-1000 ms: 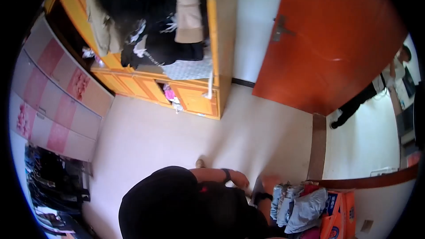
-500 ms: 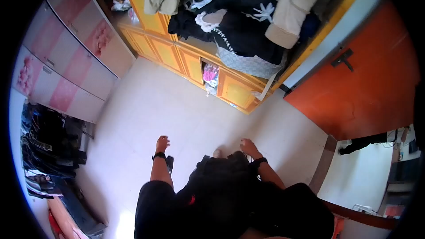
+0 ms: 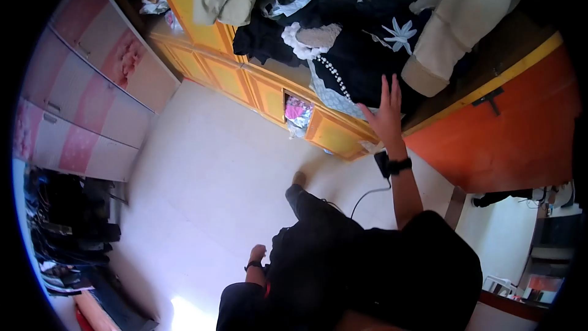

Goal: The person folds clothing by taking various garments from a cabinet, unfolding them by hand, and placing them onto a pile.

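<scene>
My right hand reaches up with fingers spread, in front of the black clothes in the yellow wardrobe; it holds nothing, and I cannot tell whether it touches the cloth. Left of it hang a white ruffled collar and a string of white beads. Above the fingers lies a white star-shaped piece, beside a beige sleeve. My left hand is low by my body over the floor, its fingers curled and too small to make out clearly.
Pink-and-white cabinets stand at the left, above a dark pile of things. An orange door is at the right, beside a doorway. A cable hangs from my right wrist. Pale floor lies between.
My right hand has risen from beside my body to the clothes and opened. My left hand has dropped lower in view. The wardrobe appears closer, and one leg is stretched forward.
</scene>
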Available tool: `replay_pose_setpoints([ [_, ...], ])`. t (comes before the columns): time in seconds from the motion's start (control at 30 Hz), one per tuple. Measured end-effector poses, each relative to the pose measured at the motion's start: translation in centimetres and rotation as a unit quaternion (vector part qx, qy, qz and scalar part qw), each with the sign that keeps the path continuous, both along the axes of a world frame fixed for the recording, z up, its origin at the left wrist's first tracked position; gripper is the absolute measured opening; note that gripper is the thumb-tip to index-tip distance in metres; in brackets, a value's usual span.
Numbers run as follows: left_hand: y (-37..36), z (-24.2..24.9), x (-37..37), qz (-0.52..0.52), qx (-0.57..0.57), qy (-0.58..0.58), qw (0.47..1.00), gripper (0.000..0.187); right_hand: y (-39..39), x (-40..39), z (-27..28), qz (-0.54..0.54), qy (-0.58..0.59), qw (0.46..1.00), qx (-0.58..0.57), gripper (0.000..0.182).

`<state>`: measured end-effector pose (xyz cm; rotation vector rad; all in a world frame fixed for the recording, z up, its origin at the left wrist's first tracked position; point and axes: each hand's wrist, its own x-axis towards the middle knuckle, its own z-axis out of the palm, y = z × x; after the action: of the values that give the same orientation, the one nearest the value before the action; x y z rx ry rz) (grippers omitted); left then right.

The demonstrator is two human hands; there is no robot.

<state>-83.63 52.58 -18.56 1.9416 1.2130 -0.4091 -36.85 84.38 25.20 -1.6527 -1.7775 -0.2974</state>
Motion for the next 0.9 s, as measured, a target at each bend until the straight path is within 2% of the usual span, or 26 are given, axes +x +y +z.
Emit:
replay_pose_setpoints([
  [0.03, 1.9, 0.7, -0.2, 0.1, -0.028, -0.005, 0.995, 0.014, 1.2, 0.0, -0.6, -0.005, 0.006, 1.0, 0.002, 0.072],
  [0.07, 3.8, 1.0, -0.1, 0.184, -0.035, -0.035, 0.982, 0.015, 3.4, 0.3, -1.3, -0.033, -0.041, 0.998, 0.017, 0.079],
  [0.1, 6.2, 1.3, 0.0, 0.216, -0.023, -0.064, 0.974, 0.016, 5.7, 0.9, -1.6, -0.065, -0.086, 0.994, 0.034, 0.086],
  [0.13, 8.6, 1.3, 0.0, 0.192, 0.007, -0.096, 0.977, 0.018, 6.6, 1.1, -1.4, -0.076, -0.076, 0.994, 0.011, 0.09],
  [0.2, 13.1, 1.1, -0.2, 0.052, 0.112, -0.171, 0.977, 0.021, 6.8, 1.3, -0.7, -0.07, -0.031, 0.997, -0.021, 0.079],
  [0.27, 18.4, 0.6, 0.0, -0.027, 0.16, -0.228, 0.96, 0.025, 6.8, 2.1, -0.7, -0.058, -0.01, 0.998, -0.028, 0.073],
  [0.3, 21.4, 1.5, 1.3, 0.094, 0.01, -0.198, 0.976, 0.026, 6.1, 2.6, -1.2, -0.041, 0.006, 0.998, -0.042, 0.067],
  [0.33, 24.6, 3.3, 2.8, 0.233, -0.111, -0.155, 0.954, 0.027, 5.8, 4.2, -2.8, -0.05, 0.011, 0.997, -0.049, 0.067],
  [0.37, 28.4, 5.3, 4.1, 0.249, -0.142, -0.115, 0.951, 0.03, 6.0, 6.1, -5.0, -0.093, 0.167, 0.981, -0.047, 0.057],
  [0.4, 31.2, 6.6, 4.7, 0.261, -0.17, -0.076, 0.947, 0.032, 6.3, 7.1, -6.1, -0.137, 0.318, 0.938, -0.037, 0.048],
  [0.43, 33.8, 1.7, 4.2, 0.26, -0.059, -0.123, 0.956, 0.029, 6.6, 7.1, -5.4, -0.154, 0.319, 0.935, -0.034, 0.048],
  [0.47, 36.4, -3.2, 3.6, 0.251, 0.06, -0.157, 0.953, 0.026, 6.8, 6.7, -3.5, -0.169, 0.4, 0.901, -0.005, 0.042],
  [0.5, 38.8, 2.8, 5.9, 0.281, 0.047, -0.245, 0.927, 0.025, 7.1, 6.5, -2.0, -0.181, 0.475, 0.861, 0.028, 0.036],
  [0.53, 41.5, 11.6, 8.9, 0.303, 0.031, -0.332, 0.893, 0.025, 7.5, 6.9, -1.1, -0.193, 0.472, 0.859, 0.036, 0.036],
  [0.6, 46.1, 19.7, 11.9, 0.238, 0.059, -0.39, 0.888, 0.022, 8.5, 7.0, 0.2, -0.213, 0.592, 0.755, 0.185, 0.037],
  [0.67, 49.6, 25.6, 14.1, 0.159, 0.075, -0.43, 0.886, 0.023, 8.2, 5.3, 4.6, -0.158, 0.724, 0.626, 0.244, 0.039],
  [0.7, 51.0, 28.5, 15.2, 0.127, 0.072, -0.444, 0.884, 0.022, 7.8, 4.4, 6.2, -0.087, 0.752, 0.601, 0.255, 0.038],
  [0.73, 52.2, 31.0, 16.2, 0.094, 0.067, -0.457, 0.882, 0.022, 7.5, 3.3, 7.0, -0.102, 0.748, 0.599, 0.265, 0.038],
  [0.8, 53.8, 34.7, 18.1, 0.063, 0.035, -0.479, 0.875, 0.021, 7.0, 1.3, 8.3, -0.048, 0.742, 0.584, 0.326, 0.037],
  [0.9, 55.4, 38.4, 20.0, -0.078, 0.027, -0.498, 0.863, 0.022, 6.2, -1.2, 9.4, -0.074, 0.723, 0.557, 0.401, 0.038],
])
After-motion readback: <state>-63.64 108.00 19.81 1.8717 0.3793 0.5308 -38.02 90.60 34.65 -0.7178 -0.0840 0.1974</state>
